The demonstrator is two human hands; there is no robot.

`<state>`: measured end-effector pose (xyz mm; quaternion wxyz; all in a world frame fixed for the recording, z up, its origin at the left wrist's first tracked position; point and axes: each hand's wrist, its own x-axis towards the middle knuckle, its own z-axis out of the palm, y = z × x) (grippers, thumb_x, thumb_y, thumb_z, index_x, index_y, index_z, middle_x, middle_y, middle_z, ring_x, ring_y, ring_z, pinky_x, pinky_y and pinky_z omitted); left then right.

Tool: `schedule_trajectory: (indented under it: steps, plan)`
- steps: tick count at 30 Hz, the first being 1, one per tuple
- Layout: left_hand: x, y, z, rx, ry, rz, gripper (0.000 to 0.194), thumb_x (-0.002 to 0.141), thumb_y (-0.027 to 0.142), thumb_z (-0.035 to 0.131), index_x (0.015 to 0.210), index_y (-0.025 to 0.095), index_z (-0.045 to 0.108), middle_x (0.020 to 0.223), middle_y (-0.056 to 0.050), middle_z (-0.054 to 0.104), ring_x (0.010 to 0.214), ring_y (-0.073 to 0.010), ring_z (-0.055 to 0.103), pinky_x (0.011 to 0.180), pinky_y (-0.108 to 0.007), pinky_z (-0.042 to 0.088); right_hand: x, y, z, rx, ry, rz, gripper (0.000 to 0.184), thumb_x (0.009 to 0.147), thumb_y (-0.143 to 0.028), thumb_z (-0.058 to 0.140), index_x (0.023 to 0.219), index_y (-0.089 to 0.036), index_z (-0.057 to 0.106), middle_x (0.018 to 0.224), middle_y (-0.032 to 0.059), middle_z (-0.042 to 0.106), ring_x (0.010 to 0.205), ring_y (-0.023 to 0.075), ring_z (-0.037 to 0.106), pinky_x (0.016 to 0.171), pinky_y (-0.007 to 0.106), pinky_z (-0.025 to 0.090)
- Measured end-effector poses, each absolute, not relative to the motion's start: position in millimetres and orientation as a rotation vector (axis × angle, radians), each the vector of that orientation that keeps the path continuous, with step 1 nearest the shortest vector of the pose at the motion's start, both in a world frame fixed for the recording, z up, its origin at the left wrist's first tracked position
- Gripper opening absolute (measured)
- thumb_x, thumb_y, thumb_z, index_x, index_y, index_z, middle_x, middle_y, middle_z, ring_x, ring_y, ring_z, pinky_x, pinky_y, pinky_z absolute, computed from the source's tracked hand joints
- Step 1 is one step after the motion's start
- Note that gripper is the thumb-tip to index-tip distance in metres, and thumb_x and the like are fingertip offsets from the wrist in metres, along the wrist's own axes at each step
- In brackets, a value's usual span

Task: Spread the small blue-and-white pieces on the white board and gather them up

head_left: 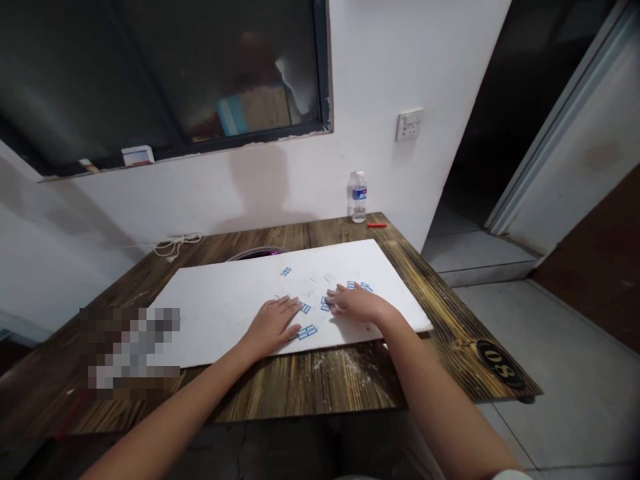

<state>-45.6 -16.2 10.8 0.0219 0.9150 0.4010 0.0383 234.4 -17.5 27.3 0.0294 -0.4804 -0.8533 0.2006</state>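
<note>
A large white board (215, 307) lies flat on the wooden table. My left hand (271, 325) rests palm down on it with the fingers stretched out, beside small blue-and-white striped pieces (307, 332). My right hand (356, 302) is also on the board, fingers spread and pointing left. Its fingertips touch or partly cover another blue-and-white piece (325, 304); which of these I cannot tell. More such pieces (367, 287) lie just beyond the right hand, and a single piece (286, 271) sits farther up the board. Faint thin lines show between the hands.
At the back of the wooden table (350, 380) stand a water bottle (359, 199) and, near it, a red pen-like stick (377, 225). A coiled white cable (177, 245) lies back left. Behind the board shows a dark round rim (255, 253). A blurred patch hides the left side.
</note>
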Motion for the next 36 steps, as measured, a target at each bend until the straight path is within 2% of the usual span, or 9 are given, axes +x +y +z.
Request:
schedule_trajectory:
  steps: [4, 7, 11, 15, 19, 23, 26, 31, 36]
  plan:
    - [-40.9, -12.1, 8.3, 2.793, 1.379, 0.063, 0.062, 0.096, 0.056, 0.037, 0.15, 0.025, 0.039, 0.157, -0.009, 0.036, 0.145, -0.032, 0.029, 0.113, -0.053, 0.028, 234.1, -16.5, 23.7, -1.653, -2.532, 0.494, 0.041, 0.093, -0.028, 0.055, 0.134, -0.028, 0.055, 0.156, 0.0118, 0.037, 0.147, 0.0352, 0.023, 0.111, 0.068, 0.018]
    - [-34.7, -12.3, 8.7, 2.834, 1.226, 0.1, 0.065, 0.096, 0.061, 0.036, 0.152, 0.028, 0.035, 0.159, -0.007, 0.031, 0.147, -0.0313, 0.024, 0.116, -0.051, 0.024, 234.4, -14.8, 21.2, -1.614, -2.541, 0.497, 0.042, 0.095, -0.03, 0.053, 0.136, -0.027, 0.053, 0.159, 0.0116, 0.031, 0.148, 0.0355, 0.019, 0.11, 0.07, 0.018]
    - [-23.9, -14.8, 12.4, 2.856, 1.024, 0.058, 0.062, 0.095, 0.061, 0.038, 0.148, 0.03, 0.041, 0.154, -0.006, 0.04, 0.145, -0.0308, 0.03, 0.115, -0.051, 0.025, 235.1, -13.4, 20.5, -1.667, -2.571, 0.522, 0.045, 0.094, -0.029, 0.054, 0.139, -0.025, 0.05, 0.158, 0.0118, 0.033, 0.148, 0.0364, 0.021, 0.11, 0.07, 0.019]
    - [-14.1, -16.2, 16.1, 2.877, 1.047, 0.134, 0.048, 0.097, 0.052, 0.042, 0.134, 0.025, 0.057, 0.142, -0.006, 0.056, 0.135, -0.0289, 0.045, 0.108, -0.049, 0.034, 237.0, -12.0, 21.2, -1.781, -2.461, 0.449, 0.049, 0.094, -0.03, 0.053, 0.142, -0.025, 0.047, 0.16, 0.0119, 0.029, 0.148, 0.0352, 0.019, 0.112, 0.068, 0.017]
    - [-8.2, -17.4, 15.7, 2.925, 1.1, 0.233, 0.036, 0.098, 0.043, 0.045, 0.119, 0.024, 0.067, 0.128, -0.006, 0.067, 0.126, -0.0275, 0.053, 0.102, -0.047, 0.04, 234.6, -12.0, 22.1, -1.606, -2.611, 0.545, 0.041, 0.094, -0.033, 0.054, 0.135, -0.028, 0.054, 0.158, 0.0099, 0.033, 0.148, 0.0375, 0.02, 0.108, 0.072, 0.019]
    - [-5.1, -19.6, 13.3, 2.925, 1.138, 0.29, 0.034, 0.096, 0.04, 0.047, 0.119, 0.024, 0.066, 0.126, -0.007, 0.067, 0.122, -0.0275, 0.056, 0.1, -0.047, 0.043, 230.1, -14.9, 26.0, -1.392, -2.682, 0.656, 0.045, 0.095, -0.036, 0.053, 0.139, -0.031, 0.051, 0.159, 0.0067, 0.031, 0.149, 0.034, 0.017, 0.112, 0.069, 0.015]
    - [-1.3, -19.2, 14.1, 2.907, 1.145, 0.284, 0.036, 0.096, 0.04, 0.046, 0.124, 0.024, 0.063, 0.133, -0.008, 0.063, 0.126, -0.0277, 0.053, 0.102, -0.047, 0.042, 231.8, -15.9, 27.9, -1.526, -2.498, 0.549, 0.046, 0.097, -0.033, 0.049, 0.143, -0.026, 0.048, 0.157, 0.0092, 0.036, 0.148, 0.0311, 0.024, 0.115, 0.063, 0.017]
    - [17.5, -9.0, 21.0, 2.919, 1.023, 0.162, 0.047, 0.095, 0.045, 0.048, 0.137, 0.025, 0.052, 0.15, -0.007, 0.047, 0.139, -0.0289, 0.04, 0.109, -0.047, 0.035, 240.2, -10.9, 21.9, -1.904, -2.301, 0.279, 0.04, 0.099, -0.018, 0.037, 0.131, -0.022, 0.061, 0.145, 0.0124, 0.052, 0.141, 0.0349, 0.035, 0.112, 0.066, 0.019]
    - [41.0, 2.7, 22.3, 2.942, 0.897, 0.032, 0.049, 0.095, 0.047, 0.047, 0.14, 0.027, 0.047, 0.149, -0.006, 0.048, 0.143, -0.03, 0.034, 0.111, -0.049, 0.029, 240.6, -4.1, 15.0, -1.886, -2.343, 0.312, 0.044, 0.097, -0.017, 0.038, 0.135, -0.029, 0.058, 0.151, 0.0092, 0.044, 0.143, 0.0338, 0.032, 0.111, 0.063, 0.023]
